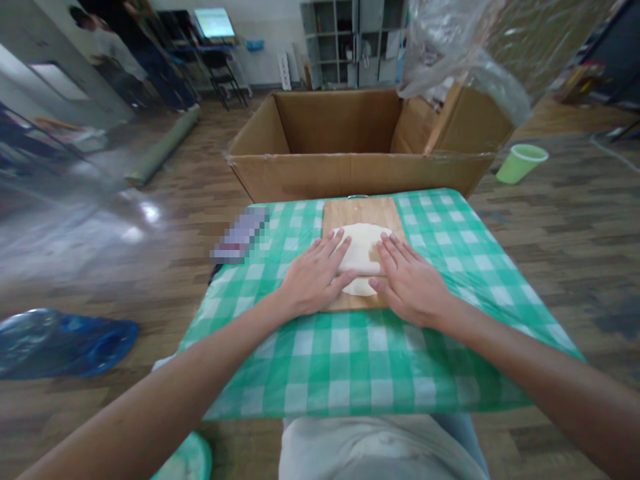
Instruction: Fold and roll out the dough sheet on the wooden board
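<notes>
A flat, pale round of dough (pixel 364 241) lies on a wooden board (pixel 360 212). A fold or rolled edge crosses the dough near its front, with a thinner rounded part below it. My left hand (pixel 320 272) rests on the left side of the dough, fingers stretched out and palm down. On the right side, my right hand (pixel 413 280) lies the same way, with its fingers extended over the dough. Both thumbs point inward, close to the fold. Parts of the dough's sides are hidden under my hands.
The board sits on a table with a green checked cloth (pixel 345 363). A blurred flat object (pixel 241 235) lies at the table's left edge. Beyond stands a large cardboard box (pixel 360 175). A green bin (pixel 521 164) and blue plastic (pixel 95 343) are on the floor. People (pixel 145 57) are behind left.
</notes>
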{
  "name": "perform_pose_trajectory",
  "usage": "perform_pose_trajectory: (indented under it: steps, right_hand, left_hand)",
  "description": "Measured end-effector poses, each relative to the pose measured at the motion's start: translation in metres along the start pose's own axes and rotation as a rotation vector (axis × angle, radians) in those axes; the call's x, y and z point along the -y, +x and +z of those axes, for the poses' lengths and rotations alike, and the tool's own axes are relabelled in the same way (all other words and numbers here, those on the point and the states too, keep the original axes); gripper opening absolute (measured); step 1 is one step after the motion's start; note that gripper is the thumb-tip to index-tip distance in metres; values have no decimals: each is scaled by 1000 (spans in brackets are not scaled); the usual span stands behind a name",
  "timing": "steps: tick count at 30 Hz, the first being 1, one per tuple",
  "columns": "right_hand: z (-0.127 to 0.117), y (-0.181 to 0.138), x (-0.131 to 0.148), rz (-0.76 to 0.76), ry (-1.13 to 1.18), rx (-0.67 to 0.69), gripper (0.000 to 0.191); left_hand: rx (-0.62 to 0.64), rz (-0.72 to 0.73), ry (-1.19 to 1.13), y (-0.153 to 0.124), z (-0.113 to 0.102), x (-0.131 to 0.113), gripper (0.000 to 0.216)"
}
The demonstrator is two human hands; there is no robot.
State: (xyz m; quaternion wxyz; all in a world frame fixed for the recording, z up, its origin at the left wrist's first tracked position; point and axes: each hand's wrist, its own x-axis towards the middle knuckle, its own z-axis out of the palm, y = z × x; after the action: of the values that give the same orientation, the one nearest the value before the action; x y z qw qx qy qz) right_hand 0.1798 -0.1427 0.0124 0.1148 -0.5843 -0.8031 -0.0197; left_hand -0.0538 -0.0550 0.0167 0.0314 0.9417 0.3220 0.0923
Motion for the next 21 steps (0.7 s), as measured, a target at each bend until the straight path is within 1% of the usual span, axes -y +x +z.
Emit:
perform_pose_trajectory:
  steps: [3,7,13,17,21]
  right_hand:
    - [-1,12,-5,45,-27,16,83]
    - [-2,24,-12,96,-39,37,81]
    - [2,48,-29,112,-53,56,79]
    - [5,68,-43,109,-46,54,83]
    - [10,87,-59,129,-12,64,87]
  left_hand:
    - [15,-25,-15,12,0,6,73]
    - [9,-41,-14,28,0,15,71]
    - [37,-49,-8,56,6,33,74]
    - [9,-54,-39,77,10,49,78]
    - [-35,-23,-71,96,14,62,80]
